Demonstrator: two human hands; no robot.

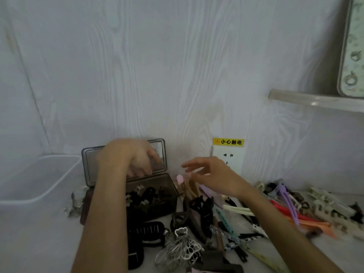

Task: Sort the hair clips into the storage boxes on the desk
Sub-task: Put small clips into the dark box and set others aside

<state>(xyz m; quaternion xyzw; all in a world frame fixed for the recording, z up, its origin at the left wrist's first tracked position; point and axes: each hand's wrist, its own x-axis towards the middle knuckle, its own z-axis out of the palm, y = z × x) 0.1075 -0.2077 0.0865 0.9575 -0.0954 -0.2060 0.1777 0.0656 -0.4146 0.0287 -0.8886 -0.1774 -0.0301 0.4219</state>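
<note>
A dark transparent storage box (169,194) stands open on the desk, its lid (161,152) leaning against the wall, with several dark and pale clips inside. My left hand (136,156) hovers over the box's back edge, fingers hanging loosely curled, and I cannot see anything in it. My right hand (212,176) reaches left beside the box, fingers spread and relaxed, above pink (179,179) and purple (208,192) clips. A heap of hair clips (199,213) covers the desk in front and to the right, including a silver filigree clip (183,245) and black claw clips.
A clear plastic bin (39,178) stands at the left. A wall socket (228,156) with a yellow warning label sits behind my right hand. Long purple, red and orange clips (289,211) lie at the right. A shelf (315,99) juts out at the upper right.
</note>
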